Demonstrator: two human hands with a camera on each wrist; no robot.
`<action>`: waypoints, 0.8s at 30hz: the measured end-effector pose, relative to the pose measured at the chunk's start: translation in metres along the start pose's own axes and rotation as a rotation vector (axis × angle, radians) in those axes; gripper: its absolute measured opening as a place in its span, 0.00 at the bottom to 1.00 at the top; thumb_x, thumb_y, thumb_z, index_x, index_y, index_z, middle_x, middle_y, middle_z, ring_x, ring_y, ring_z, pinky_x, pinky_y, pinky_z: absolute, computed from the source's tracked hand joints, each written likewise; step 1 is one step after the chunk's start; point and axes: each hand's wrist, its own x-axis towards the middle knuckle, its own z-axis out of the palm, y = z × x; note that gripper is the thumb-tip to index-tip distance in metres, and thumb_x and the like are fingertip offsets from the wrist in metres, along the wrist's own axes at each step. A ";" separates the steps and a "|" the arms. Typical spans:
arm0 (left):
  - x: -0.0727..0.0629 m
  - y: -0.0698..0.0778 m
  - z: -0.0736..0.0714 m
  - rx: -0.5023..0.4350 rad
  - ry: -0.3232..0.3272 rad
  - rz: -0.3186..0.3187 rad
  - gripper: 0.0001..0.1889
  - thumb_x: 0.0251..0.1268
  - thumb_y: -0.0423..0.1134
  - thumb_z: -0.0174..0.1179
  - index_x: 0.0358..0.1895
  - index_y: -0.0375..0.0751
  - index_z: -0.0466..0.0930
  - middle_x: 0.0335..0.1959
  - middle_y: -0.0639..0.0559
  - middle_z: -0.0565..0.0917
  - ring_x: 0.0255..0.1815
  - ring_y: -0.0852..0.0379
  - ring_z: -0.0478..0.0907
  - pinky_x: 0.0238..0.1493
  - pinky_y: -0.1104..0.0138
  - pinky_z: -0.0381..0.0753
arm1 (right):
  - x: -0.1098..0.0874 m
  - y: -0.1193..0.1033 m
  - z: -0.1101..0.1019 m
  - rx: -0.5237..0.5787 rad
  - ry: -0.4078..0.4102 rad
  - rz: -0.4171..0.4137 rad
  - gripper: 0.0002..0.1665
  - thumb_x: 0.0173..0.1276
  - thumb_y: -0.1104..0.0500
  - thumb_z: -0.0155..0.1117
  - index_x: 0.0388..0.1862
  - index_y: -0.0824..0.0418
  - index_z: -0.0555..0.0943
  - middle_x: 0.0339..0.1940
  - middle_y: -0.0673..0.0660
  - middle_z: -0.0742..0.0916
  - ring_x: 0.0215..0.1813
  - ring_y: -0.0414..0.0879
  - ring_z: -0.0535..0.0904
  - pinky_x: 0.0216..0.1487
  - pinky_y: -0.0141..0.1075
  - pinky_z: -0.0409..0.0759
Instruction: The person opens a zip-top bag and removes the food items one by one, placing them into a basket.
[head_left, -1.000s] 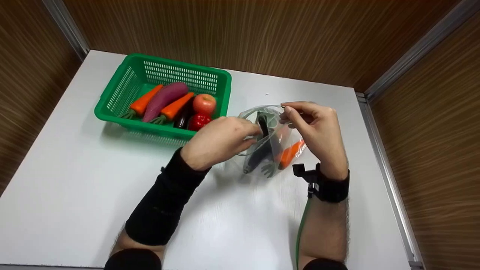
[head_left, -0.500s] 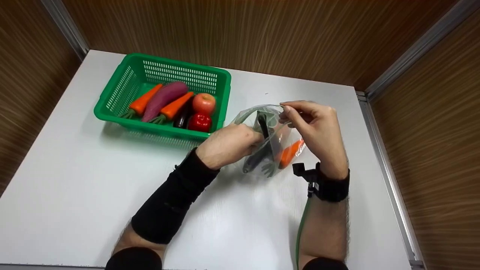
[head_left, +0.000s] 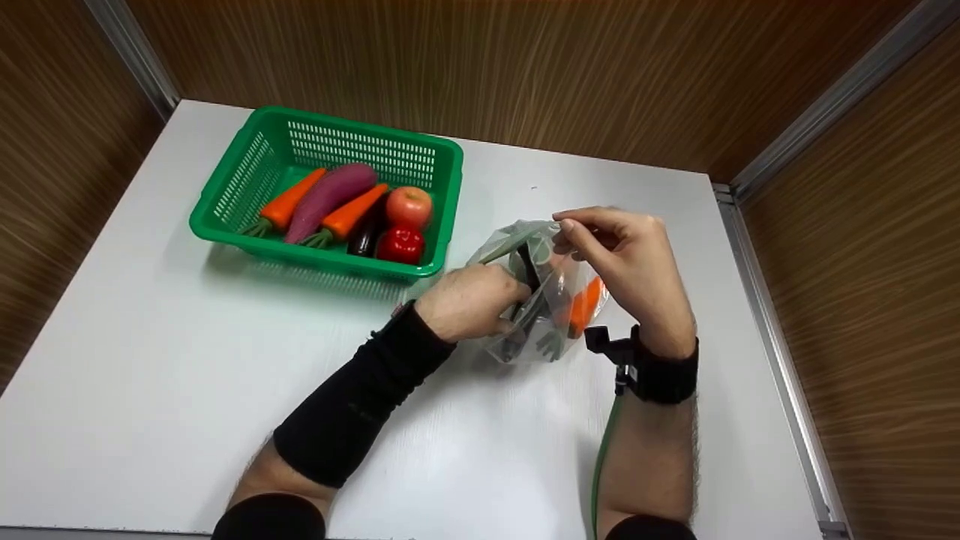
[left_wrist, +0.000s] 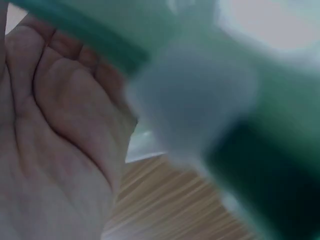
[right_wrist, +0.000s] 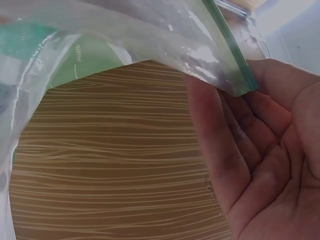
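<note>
In the head view, a clear zip-seal plastic bag [head_left: 536,349] stands on the table, with dark elongated contents and an orange carrot [head_left: 585,306] showing through it. My right hand [head_left: 626,255] pinches the bag's top edge between thumb and fingers; the right wrist view shows the green seal strip [right_wrist: 235,50] at its fingertips. Reaching into the bag's mouth from the left is my left hand [head_left: 472,301], its fingertips hidden by plastic and contents. The left wrist view shows its palm [left_wrist: 65,125] beside blurred green plastic. Whether its fingers hold something is unclear.
A green basket [head_left: 330,259] stands left of the bag. In it lie two carrots [head_left: 354,212], a purple sweet potato [head_left: 330,199], a small eggplant [head_left: 365,235], an apple [head_left: 409,208] and a shiny red fruit [head_left: 400,245]. Wood-grain walls [head_left: 450,67] border the white table [head_left: 150,337].
My left hand has moved right and down from above the bag's rim into its mouth. The bag's mouth has sunk and narrowed, and my right hand has shifted slightly left and down.
</note>
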 end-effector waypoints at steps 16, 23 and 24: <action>0.012 0.022 0.043 0.176 -0.100 -0.188 0.26 0.69 0.46 0.81 0.65 0.42 0.87 0.48 0.42 0.96 0.48 0.38 0.97 0.46 0.45 0.99 | -0.001 -0.002 0.005 -0.060 -0.162 0.010 0.10 0.87 0.62 0.74 0.58 0.60 0.98 0.46 0.60 0.99 0.43 0.36 0.94 0.50 0.23 0.91; 0.011 0.024 0.048 0.273 -0.069 -0.232 0.33 0.66 0.47 0.81 0.72 0.46 0.82 0.42 0.42 0.97 0.42 0.39 0.97 0.40 0.47 0.99 | -0.001 -0.002 0.005 -0.080 -0.179 0.021 0.10 0.87 0.63 0.74 0.58 0.59 0.99 0.51 0.58 1.00 0.46 0.39 0.95 0.51 0.23 0.91; 0.011 0.024 0.049 0.286 -0.054 -0.237 0.33 0.66 0.48 0.81 0.73 0.46 0.82 0.41 0.43 0.97 0.42 0.39 0.98 0.39 0.48 0.99 | -0.001 -0.002 0.005 -0.081 -0.180 0.023 0.10 0.87 0.63 0.74 0.58 0.59 0.99 0.51 0.58 1.00 0.47 0.39 0.95 0.51 0.23 0.91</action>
